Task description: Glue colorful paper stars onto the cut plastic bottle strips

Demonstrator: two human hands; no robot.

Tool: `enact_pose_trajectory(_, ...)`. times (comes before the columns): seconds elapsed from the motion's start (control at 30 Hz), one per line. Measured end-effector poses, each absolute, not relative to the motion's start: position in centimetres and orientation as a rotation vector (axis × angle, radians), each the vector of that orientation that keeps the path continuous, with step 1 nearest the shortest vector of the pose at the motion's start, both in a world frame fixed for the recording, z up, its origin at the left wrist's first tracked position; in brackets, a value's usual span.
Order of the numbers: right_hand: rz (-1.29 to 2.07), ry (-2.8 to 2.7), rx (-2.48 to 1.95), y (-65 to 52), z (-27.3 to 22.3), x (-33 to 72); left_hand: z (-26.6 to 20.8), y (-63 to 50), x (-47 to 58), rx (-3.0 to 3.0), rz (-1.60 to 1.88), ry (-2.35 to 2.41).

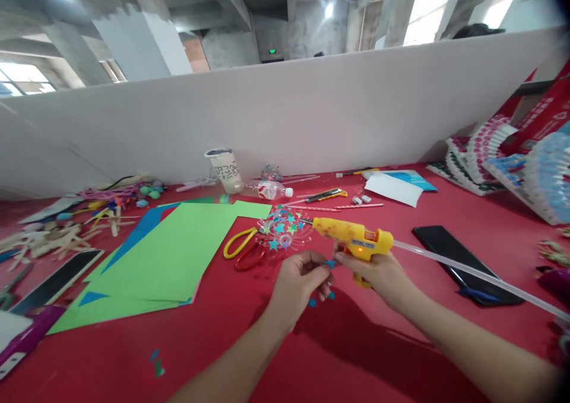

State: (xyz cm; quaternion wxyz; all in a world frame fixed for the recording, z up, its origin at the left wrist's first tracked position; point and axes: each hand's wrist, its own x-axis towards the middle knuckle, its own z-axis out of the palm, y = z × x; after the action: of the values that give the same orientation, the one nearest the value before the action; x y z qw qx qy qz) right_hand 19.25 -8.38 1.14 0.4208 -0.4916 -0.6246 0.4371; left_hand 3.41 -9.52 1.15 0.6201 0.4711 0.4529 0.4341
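My right hand (374, 269) is closed round the grip of a yellow hot glue gun (341, 229), its nozzle pointing left and a small orange light showing on its side. A long clear glue stick (463, 265) runs out of its back. Just left of it, my left hand (303, 281) pinches a small blue paper star (329, 264). A couple of other blue stars (312, 302) lie on the red table below the fingers. Beyond the nozzle sits a clear plastic piece (287, 241) with several blue and green stars on it.
Scissors with one yellow and one red handle (240, 244) lie left of the plastic piece. Green paper sheets (164, 251) spread farther left. A plastic bottle (269, 190), a paper cup (224, 170) and a box cutter (326, 195) are behind. A black phone (463, 260) is at right.
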Motion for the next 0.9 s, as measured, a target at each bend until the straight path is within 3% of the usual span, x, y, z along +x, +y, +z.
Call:
enact_pose_trajectory(0.27, 1.301, -1.528, -1.270, -8.5, -0.2, 21.8, -0.2, -9.3, 2.1, 1.124, 1.001, 1.070)
enact_pose_trajectory(0.6, 0.846, -1.691, -1.368, -9.8, -3.1, 19.1, -0.5, -11.0, 3.6, 1.064, 0.854, 1.128)
enact_pose_trajectory(0.9, 0.859, -1.841, -1.194, -10.4, -2.2, 20.0, -0.3, -11.1, 3.6, 0.960, 0.965, 1.030)
